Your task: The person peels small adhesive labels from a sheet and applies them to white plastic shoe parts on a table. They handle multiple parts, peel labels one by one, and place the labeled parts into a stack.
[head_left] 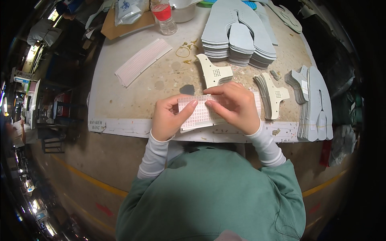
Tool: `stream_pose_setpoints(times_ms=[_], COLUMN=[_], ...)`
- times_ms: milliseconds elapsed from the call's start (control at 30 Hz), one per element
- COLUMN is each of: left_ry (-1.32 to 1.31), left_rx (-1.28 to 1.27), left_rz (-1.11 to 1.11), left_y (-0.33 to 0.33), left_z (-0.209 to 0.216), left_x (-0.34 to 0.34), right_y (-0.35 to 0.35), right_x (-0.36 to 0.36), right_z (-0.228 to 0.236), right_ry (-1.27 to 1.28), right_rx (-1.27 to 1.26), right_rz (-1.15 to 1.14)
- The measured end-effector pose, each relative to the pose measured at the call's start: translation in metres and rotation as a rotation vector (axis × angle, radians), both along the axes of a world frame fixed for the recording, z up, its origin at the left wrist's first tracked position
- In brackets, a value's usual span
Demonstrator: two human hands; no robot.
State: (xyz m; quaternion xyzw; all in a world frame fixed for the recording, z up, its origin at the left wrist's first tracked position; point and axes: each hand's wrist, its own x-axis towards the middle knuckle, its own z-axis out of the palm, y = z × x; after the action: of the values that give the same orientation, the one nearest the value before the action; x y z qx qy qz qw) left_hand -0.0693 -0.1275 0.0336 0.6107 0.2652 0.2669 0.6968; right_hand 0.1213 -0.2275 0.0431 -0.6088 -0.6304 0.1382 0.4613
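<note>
Near the front edge of the table, a pad of white sticker sheets with small red print point(201, 113) is held between my two hands. My left hand point(171, 114) grips its left end, thumb on top and fingers beneath. Over the pad's upper edge curls my right hand point(237, 105), its thumb and fingertips close together on the sheet; whether a loose sticker is pinched there is too small to tell. Just beyond my hands stands a stack of cream perforated shoe pieces point(215, 72), and a small dark grey scrap point(187, 89) lies beside it.
Another cream stack point(272, 94) sits to the right. Tall piles of light grey shoe parts point(241, 38) stand at the back, with a banded grey bundle point(315, 108) at the right edge. Farther left lie more printed sheets point(142, 60), rubber bands point(183, 51) and a clear bottle point(165, 20).
</note>
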Motion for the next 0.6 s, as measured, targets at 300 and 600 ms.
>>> stream_pose_setpoints(times_ms=[300, 600], left_ry=[-0.003, 0.013], left_rx=[0.061, 0.124], left_rz=[0.065, 0.053], left_y=[-0.0035, -0.0051], left_z=[-0.0071, -0.0065], left_x=[0.0060, 0.0054], right_y=[0.0041, 0.0045], right_x=[-0.0060, -0.0077], right_z=[-0.0097, -0.0075], right_ry=[-0.017, -0.045], right_rx=[0.214, 0.261], right_rz=[-0.113, -0.108])
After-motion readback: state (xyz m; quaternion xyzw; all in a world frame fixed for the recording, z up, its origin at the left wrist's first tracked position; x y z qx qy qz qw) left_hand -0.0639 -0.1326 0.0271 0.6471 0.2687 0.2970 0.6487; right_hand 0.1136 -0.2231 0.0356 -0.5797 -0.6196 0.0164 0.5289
